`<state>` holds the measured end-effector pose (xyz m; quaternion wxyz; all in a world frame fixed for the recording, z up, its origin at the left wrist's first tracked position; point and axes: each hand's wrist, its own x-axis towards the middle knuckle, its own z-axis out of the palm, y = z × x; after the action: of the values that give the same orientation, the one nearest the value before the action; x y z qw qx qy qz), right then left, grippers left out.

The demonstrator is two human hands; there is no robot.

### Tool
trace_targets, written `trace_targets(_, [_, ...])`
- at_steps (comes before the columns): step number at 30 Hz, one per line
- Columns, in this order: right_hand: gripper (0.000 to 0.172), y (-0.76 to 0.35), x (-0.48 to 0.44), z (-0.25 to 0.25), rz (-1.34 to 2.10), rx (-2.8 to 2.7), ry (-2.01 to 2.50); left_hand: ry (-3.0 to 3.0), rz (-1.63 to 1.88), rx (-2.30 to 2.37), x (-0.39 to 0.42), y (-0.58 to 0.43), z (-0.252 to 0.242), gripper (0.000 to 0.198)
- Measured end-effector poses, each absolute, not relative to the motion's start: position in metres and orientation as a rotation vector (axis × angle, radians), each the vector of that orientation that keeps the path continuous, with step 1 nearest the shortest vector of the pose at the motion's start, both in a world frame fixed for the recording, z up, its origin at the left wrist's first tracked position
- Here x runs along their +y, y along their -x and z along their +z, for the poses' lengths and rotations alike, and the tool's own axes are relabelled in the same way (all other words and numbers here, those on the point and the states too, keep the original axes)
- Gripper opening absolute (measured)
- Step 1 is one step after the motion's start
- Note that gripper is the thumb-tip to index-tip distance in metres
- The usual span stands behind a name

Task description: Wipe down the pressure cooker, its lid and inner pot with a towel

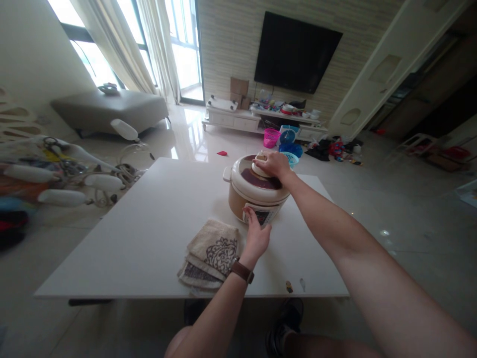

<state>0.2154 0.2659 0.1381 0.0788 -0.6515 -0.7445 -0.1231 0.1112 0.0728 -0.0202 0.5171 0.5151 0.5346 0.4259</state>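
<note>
Towel of folded beige cloth with dark scrollwork (214, 246) lies nearest me on the smooth white table (130, 223). Just beyond, my left hand (258, 237), half open and gripping nothing, sets fingers against the cream-framed control panel (265, 218) of the round cream-and-tan electric cooker (236, 201), also on the table. Further up, my right hand (275, 164) curls round the cream knob (259, 171). Dark-windowed lid (249, 179) is on, towel in neither hand; whether it's locked, I can't tell.
</note>
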Motion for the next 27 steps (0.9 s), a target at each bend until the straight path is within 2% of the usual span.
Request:
trace_targets(4, [0.064, -0.225, 0.271, 0.14, -0.384, -2.367, 1.825, -1.264, 1.022, 1.283, 0.071, -0.113, -0.022, 0.111])
trace_targets(27, [0.069, -0.223, 0.273, 0.137, -0.471, -2.26, 1.889, -1.22, 1.075, 1.321, 0.064, -0.127, -0.013, 0.112])
